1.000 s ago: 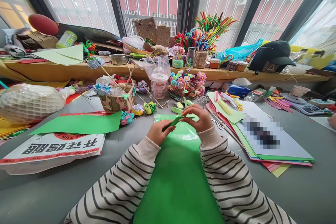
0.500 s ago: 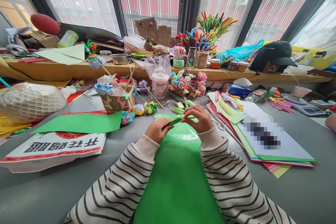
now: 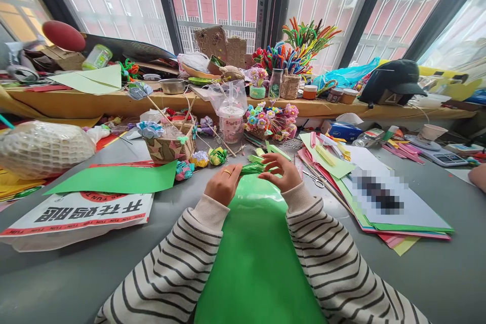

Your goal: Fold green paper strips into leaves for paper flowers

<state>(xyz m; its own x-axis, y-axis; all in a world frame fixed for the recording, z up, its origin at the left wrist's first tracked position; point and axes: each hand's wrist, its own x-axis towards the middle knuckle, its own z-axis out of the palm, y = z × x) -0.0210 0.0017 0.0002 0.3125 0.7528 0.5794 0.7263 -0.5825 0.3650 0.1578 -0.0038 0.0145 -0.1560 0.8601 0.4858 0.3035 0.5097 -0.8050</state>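
Note:
My left hand [image 3: 223, 185] and my right hand [image 3: 280, 172] together pinch a small folded strip of green paper [image 3: 252, 168] just above a large green paper sheet [image 3: 258, 258] that lies on the grey table [image 3: 68, 273]. A ring shows on my left hand. The right hand's fingers curl over the strip's right end. Loose folded green pieces [image 3: 261, 154] lie just beyond the hands. Both forearms wear cream sleeves with dark stripes.
A green sheet [image 3: 114, 178] and a printed bag [image 3: 76, 212] lie left. A woven basket [image 3: 169, 144] with paper flowers, a plastic cup [image 3: 231, 121], scissors [image 3: 315, 178] and stacked coloured papers [image 3: 379, 197] surround the hands. Another person's hand [image 3: 479, 176] shows far right.
The hands lifted the green strip slightly away from me and turned it from slanted to nearly level. My left hand rotated, showing its back and ring.

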